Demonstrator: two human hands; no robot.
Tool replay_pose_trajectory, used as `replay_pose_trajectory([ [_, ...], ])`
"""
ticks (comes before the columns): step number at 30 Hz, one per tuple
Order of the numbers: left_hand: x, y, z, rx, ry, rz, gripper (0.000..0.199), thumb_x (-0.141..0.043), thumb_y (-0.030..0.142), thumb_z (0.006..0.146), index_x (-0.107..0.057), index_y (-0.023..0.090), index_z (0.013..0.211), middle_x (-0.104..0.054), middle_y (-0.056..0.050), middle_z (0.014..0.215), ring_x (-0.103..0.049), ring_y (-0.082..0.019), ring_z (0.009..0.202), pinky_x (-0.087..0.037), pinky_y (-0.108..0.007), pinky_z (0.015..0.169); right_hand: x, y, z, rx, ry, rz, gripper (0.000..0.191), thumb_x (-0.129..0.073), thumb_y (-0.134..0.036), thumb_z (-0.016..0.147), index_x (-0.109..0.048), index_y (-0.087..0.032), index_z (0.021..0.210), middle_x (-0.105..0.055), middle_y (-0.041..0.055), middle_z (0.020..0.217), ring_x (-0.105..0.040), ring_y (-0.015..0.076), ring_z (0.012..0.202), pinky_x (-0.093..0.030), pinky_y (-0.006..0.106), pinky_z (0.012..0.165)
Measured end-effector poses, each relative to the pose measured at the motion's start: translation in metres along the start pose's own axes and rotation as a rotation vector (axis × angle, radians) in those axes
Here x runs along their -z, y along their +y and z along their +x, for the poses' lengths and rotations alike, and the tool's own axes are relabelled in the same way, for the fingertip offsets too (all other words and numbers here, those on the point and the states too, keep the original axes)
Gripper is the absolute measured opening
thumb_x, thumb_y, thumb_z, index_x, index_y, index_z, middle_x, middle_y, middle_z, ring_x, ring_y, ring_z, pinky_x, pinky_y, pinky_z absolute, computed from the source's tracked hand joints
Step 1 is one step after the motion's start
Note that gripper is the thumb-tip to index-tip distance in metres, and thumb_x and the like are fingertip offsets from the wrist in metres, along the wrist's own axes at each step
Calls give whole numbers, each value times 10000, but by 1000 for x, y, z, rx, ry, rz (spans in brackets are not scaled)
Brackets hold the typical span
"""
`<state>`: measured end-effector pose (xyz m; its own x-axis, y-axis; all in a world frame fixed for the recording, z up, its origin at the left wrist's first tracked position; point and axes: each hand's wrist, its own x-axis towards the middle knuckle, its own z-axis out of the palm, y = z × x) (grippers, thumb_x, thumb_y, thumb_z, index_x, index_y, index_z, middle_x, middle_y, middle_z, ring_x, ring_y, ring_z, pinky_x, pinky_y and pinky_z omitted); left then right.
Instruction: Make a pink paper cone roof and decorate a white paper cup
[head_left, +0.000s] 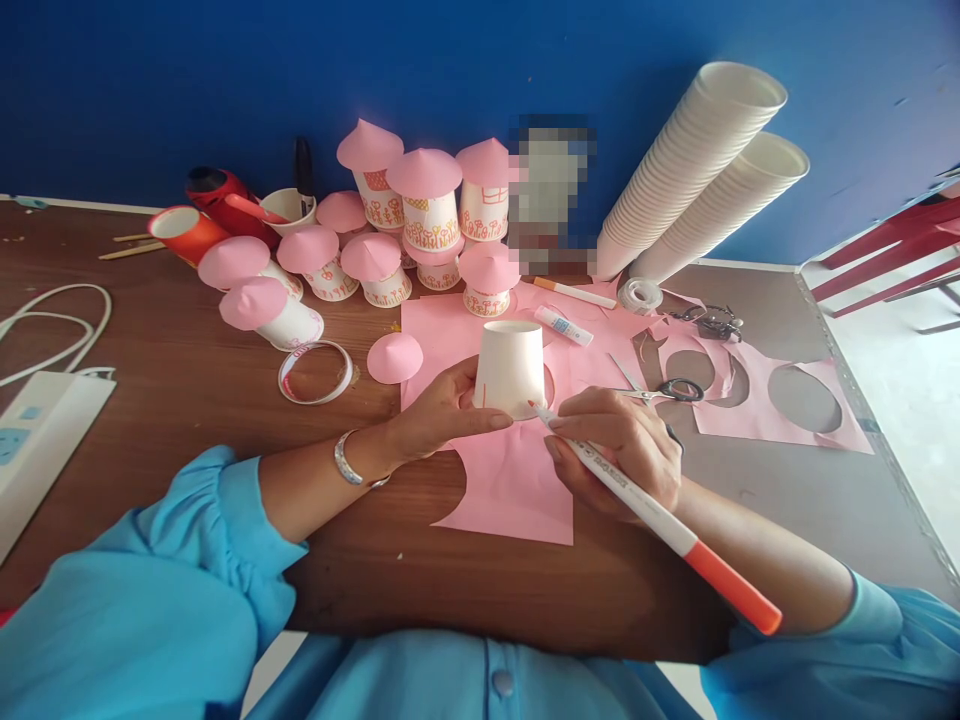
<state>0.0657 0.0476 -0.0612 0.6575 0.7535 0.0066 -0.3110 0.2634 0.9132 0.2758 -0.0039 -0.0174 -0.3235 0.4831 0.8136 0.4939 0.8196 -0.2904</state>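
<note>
An upside-down white paper cup [510,362] is gripped near its lower rim by my left hand [442,412], thumb across the front. A short orange line shows on its left side. My right hand [626,450] is closed around a white marker [637,492] with an orange end, its tip touching the cup's lower right, where a small orange mark shows. Pink paper [517,480] with curved cut edges lies beneath both hands. To the left of the cup, a small pink cone [395,357] rests on the table.
Behind stand several decorated cups with pink cone roofs [425,175]. Tall cup stacks [694,160] lean on the blue wall. Scissors [660,392], a glue stick [564,326], a tape roll [315,373] and a white power strip [56,440] lie around.
</note>
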Motion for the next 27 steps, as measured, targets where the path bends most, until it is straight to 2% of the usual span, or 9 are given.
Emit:
replay_pose_trajectory([
  [8, -3, 2, 1, -3, 20, 31, 485, -895, 315, 737, -701, 193, 1164, -743, -105, 1192, -670, -257, 1085, -517, -390, 944, 0, 0, -1, -15, -1, -36, 157, -660, -99, 892, -619, -188, 1013, -690, 35, 795, -675, 156, 651, -560, 271, 546],
  [18, -2, 2, 0, 3, -17, 49, 480, -875, 331, 768, -694, 207, 1195, -737, -104, 1225, -661, -262, 1121, -514, -387, 954, -1, -1, -3, -25, -1, -57, 163, -674, -97, 892, -619, -190, 1013, -693, 29, 809, -681, 151, 665, -558, 261, 568],
  [27, -4, 5, 0, -4, -9, 37, 435, -869, 285, 778, -701, 207, 1172, -739, -83, 1177, -657, -211, 1046, -517, -347, 914, 1, -1, 0, -23, -22, -72, 187, -690, -96, 885, -614, -196, 1023, -715, 36, 798, -695, 158, 650, -559, 262, 562],
])
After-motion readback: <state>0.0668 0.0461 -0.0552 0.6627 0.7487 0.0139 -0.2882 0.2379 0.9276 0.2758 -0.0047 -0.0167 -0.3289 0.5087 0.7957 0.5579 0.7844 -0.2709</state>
